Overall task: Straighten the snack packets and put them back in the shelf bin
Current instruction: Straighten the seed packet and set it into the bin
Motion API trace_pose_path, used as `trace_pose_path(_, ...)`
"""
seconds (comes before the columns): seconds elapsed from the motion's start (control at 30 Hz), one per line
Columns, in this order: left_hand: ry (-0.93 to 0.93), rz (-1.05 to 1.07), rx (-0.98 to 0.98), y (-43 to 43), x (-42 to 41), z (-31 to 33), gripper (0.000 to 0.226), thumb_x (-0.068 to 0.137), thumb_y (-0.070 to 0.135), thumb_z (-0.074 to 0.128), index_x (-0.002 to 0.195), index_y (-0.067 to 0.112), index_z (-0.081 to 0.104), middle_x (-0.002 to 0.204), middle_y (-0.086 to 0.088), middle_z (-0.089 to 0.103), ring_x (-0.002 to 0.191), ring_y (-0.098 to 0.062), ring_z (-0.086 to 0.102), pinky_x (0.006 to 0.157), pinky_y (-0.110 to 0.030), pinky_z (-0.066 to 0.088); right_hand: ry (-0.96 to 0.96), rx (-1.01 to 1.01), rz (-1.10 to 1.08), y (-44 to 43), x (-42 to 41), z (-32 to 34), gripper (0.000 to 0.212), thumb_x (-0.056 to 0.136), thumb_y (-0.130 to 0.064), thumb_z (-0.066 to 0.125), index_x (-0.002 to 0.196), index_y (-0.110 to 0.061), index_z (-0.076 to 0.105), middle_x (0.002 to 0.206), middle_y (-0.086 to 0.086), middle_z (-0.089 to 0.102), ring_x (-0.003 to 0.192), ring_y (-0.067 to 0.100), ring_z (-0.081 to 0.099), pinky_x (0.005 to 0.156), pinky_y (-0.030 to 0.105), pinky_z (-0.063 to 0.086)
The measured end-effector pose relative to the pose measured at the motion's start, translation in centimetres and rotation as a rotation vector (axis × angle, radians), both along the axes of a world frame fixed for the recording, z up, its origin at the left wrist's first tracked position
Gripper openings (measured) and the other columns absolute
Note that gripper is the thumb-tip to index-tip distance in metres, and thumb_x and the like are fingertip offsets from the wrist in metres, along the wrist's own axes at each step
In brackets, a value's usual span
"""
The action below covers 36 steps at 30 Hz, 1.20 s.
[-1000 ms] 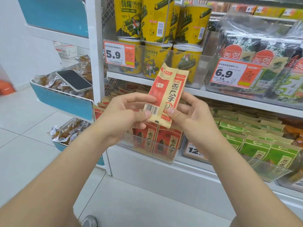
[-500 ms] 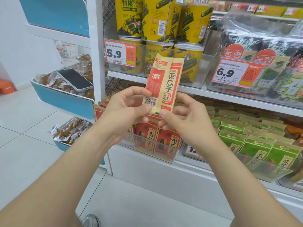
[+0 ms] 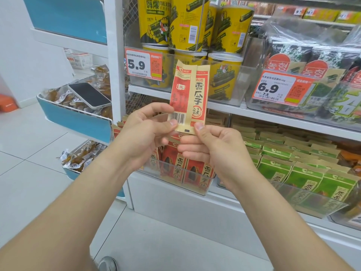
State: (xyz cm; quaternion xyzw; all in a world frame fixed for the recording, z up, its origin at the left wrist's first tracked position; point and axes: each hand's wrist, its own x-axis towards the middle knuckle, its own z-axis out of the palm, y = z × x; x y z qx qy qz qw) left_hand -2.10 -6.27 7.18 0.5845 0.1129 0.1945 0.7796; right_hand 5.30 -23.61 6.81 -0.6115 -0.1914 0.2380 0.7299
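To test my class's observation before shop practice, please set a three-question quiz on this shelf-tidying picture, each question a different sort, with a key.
1. True or false: both the left hand and the right hand pinch the red packet at its lower edge.
2. The phone lies on: A) a shopping basket B) wrapped snacks in a blue bin C) a chair.
3. Fill in: the price tag in front of the yellow tubs reads ___.
Key: 1 true; 2 B; 3 5.9.

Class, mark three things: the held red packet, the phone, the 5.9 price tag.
held red packet [image 3: 188, 92]: head view, middle of its printed front.
phone [image 3: 88, 94]: head view, centre of its dark screen.
5.9 price tag [image 3: 136, 65]: head view, on the printed digits.
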Motion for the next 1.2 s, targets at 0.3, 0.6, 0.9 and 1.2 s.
trace_pose_path(0.3,0.08,0.218,0.548,-1.0,0.1,-0.4,0.008,0.1,0.03,0.076,0.105,0.025,0.074,0.104,0.009,0.082,0.101,-0.011,0.077,0.09,-0.038,0.062,-0.511,-0.32,-0.191,-0.6,1.1,-0.6,0.025,0.104,-0.022,0.07,0.084,-0.011,0.082,0.069,0.005,0.078,0.064,0.025,0.078,0.064,0.037,0.064)
trace_pose_path(0.6,0.129,0.091,0.407,-1.8,0.4,-0.8,0.046,0.1,0.056,0.069,0.14,0.04,0.054,0.121,0.004,0.078,0.106,-0.018,0.078,0.092,-0.051,0.065,-1.502,-0.592,-0.078,0.2,-0.1,-2.9,0.032,0.088,-0.033,0.059,0.06,-0.019,0.051,0.053,-0.002,0.056,0.05,0.032,0.051,0.048,0.04,0.051)
trace_pose_path(0.9,0.178,-0.05,0.501,-2.0,-0.1,-0.3,0.033,0.114,0.039,0.036,0.133,0.053,0.059,0.121,0.014,0.074,0.116,-0.012,0.071,0.104,-0.052,0.058,-0.849,-0.402,-0.292,0.0,0.1,-1.3,0.029,0.096,-0.059,0.07,0.096,-0.032,0.082,0.085,-0.021,0.078,0.079,-0.001,0.073,0.078,0.032,0.061)
trace_pose_path(1.2,0.078,-0.226,0.759,-3.3,-0.4,-1.4,0.039,0.118,0.046,0.03,0.147,0.038,0.054,0.142,0.024,0.064,0.139,0.006,0.052,0.12,-0.037,0.041,-0.304,-0.092,-0.197,0.3,2.1,-1.9,0.047,0.079,-0.064,0.082,0.113,-0.033,0.076,0.115,-0.002,0.08,0.113,0.021,0.076,0.098,0.054,0.061)
